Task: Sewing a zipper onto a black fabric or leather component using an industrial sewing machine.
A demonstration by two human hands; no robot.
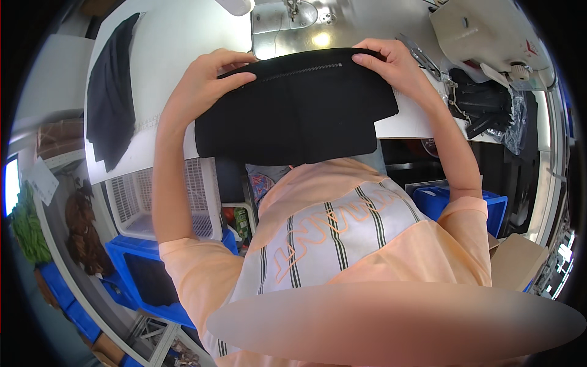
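Both hands pinched the black zippered garment panel (293, 110) at its top edge: left hand (205, 85), right hand (388, 61) (thumbs on top). The step in hand appeared to be alignment; feeding it toward the sewing machine bed (293, 33) just beyond the grip would call for even tension

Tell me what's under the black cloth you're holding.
The black cloth covers the white table's front edge. Behind it a metal plate shows. The table directly beneath is hidden.
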